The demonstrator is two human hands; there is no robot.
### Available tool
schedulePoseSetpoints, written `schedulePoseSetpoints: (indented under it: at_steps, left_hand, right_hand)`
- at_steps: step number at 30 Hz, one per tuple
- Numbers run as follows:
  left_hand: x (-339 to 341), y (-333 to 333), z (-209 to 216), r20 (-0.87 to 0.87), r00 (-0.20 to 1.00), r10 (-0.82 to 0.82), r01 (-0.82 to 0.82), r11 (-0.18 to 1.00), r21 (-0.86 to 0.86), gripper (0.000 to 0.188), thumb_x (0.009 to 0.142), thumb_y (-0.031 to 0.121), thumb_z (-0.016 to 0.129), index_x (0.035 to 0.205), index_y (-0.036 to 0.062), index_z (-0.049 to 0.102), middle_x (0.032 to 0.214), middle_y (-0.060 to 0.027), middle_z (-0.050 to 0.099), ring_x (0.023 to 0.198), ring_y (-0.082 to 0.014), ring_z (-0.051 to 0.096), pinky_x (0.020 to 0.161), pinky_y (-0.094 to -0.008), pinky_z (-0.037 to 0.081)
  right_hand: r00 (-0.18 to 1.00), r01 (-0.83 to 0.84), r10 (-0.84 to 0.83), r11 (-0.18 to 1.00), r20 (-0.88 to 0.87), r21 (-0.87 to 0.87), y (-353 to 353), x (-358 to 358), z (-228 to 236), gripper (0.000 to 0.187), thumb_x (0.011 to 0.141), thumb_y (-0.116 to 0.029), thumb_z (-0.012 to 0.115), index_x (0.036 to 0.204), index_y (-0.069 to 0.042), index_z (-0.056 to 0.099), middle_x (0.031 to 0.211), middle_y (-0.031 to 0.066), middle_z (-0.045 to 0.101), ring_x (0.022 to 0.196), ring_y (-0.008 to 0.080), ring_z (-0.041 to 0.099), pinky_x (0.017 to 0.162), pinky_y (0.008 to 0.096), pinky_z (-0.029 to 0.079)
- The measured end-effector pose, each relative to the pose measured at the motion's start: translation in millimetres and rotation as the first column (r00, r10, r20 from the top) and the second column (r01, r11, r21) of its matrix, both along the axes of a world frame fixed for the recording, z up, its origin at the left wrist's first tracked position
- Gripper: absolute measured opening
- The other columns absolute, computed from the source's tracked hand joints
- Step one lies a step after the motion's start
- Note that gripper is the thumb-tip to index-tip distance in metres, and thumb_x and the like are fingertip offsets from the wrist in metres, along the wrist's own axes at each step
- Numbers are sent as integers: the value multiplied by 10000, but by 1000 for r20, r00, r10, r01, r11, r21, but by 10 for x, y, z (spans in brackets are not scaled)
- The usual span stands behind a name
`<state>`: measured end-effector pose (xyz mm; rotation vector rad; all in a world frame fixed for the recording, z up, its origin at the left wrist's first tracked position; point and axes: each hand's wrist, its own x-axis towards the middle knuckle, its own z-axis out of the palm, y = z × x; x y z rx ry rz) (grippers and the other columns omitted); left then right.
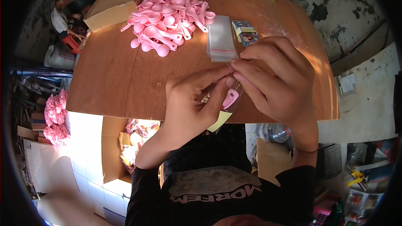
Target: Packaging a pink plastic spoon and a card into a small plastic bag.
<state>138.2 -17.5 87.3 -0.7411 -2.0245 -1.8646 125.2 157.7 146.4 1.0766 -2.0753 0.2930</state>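
Close to the table's near edge, my left hand (194,102) and my right hand (278,81) meet, fingertips pinched on the top of a small clear plastic bag (239,87). The pink handle of a plastic spoon (230,99) shows inside it; the rest is hidden behind my left fingers. Below the handle a pale yellow slip of paper (220,121) hangs, and I cannot tell whether it is in the bag. Just beyond my fingers lies a stack of flat clear bags (221,37). Beside that is a banded bundle of printed cards (245,33).
A heap of pink spoons (163,23) covers the far middle of the brown table (104,79). Behind it stands a cardboard box (115,4). An open carton (113,150) with filled bags is below the near edge. Another person (63,19) sits at far left.
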Motion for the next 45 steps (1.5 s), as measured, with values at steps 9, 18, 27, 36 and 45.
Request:
schedulePoseSetpoints:
  at_steps: [9,18,27,36,45]
  left_hand:
    - [18,25,73,-10,998,-56,54,989,-135,260,798,-18,646,1056,-43,635,875,-193,667,756,-303,681,689,-329,527]
    - [16,-174,-26,9,989,-145,145,979,-144,287,795,-42,667,1081,-21,649,897,-153,696,749,-207,693,677,-286,533]
    - [-24,-165,-165,-59,997,49,-31,958,284,298,830,-75,646,1124,-71,601,855,-125,689,777,-126,654,720,-241,526]
    - [-106,-203,-143,-23,993,113,-102,954,280,246,831,-58,661,1072,-42,619,838,-80,675,770,-101,636,698,-227,515]
    - [-109,-138,-145,20,998,55,-59,943,327,199,840,-35,667,1034,-30,621,832,-64,663,755,-80,615,672,-203,492]
  right_hand:
    - [998,65,-62,992,-31,111,60,25,-8,228,547,-71,694,766,-31,643,808,16,589,727,183,581,570,297,478]
    - [744,-102,412,848,526,-520,248,-63,-108,24,742,-4,647,741,13,662,804,68,631,705,141,602,609,264,469]
    - [34,-192,999,6,0,-981,1765,-1200,-160,187,860,-189,567,954,-69,676,948,51,563,734,170,520,652,352,439]
    - [518,806,-673,591,528,-37,2266,-1422,-692,279,855,-219,654,1075,-50,687,903,38,685,681,76,576,653,248,488]
    - [548,-12,675,597,495,-802,1997,-954,84,302,927,-217,584,1124,9,622,1003,104,663,692,87,535,648,231,445]
